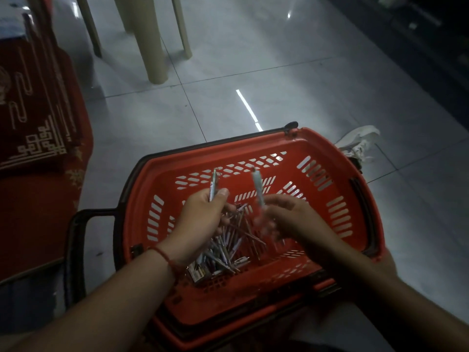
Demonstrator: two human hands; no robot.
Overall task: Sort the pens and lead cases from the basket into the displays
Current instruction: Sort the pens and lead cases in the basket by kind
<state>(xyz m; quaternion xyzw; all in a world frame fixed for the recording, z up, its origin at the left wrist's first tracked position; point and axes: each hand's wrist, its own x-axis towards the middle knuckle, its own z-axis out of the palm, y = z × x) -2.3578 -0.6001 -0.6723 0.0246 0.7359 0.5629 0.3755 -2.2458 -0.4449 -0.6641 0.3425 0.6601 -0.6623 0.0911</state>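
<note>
A red plastic basket (337,158) sits on the tiled floor in front of me. A heap of pens and small lead cases (223,252) lies on its bottom, toward the near left. Above the heap, my left hand (203,219) grips a slim pen (214,181) that points up and away. My right hand (286,219) is blurred; it holds a pale pen (258,186) upright between thumb and fingers. Both hands hover inside the basket, close together.
Red boxes with gold patterns (38,118) are stacked at the left. Beige plastic chair legs (154,47) stand on the floor beyond. A white shoe (360,143) lies by the basket's far right corner. Dark shelving (431,47) runs along the upper right.
</note>
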